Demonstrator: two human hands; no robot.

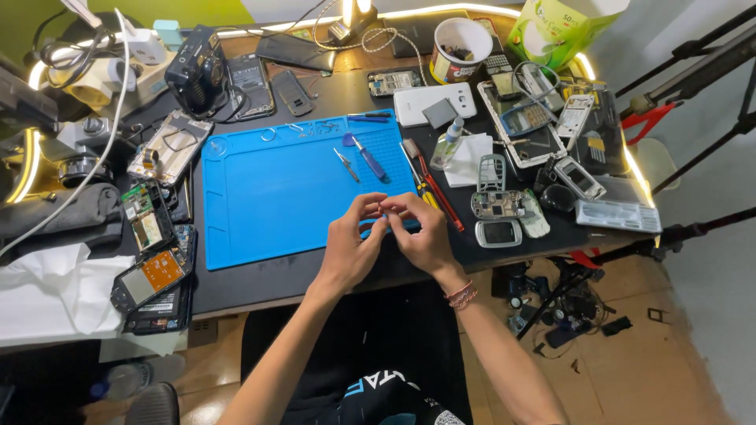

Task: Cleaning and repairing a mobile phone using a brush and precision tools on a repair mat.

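Observation:
My left hand [352, 245] and my right hand [425, 234] meet over the near right corner of a blue work mat [268, 197]. Their fingertips pinch together around something very small [381, 208]; what it is cannot be made out. On the mat beyond the hands lie a blue-handled screwdriver [368, 159] and metal tweezers [345, 164]. Red-handled tools [435, 189] lie just right of the mat, close to my right hand. A bracelet sits on my right wrist [461, 294].
Opened phones and circuit boards [150, 228] lie left of the mat, with more phone parts [504, 212], a spray bottle [446, 145] and a white cloth on the right. A paper cup [459, 49], a camera [198, 71], cables and tripod legs [693, 55] surround the dark desk.

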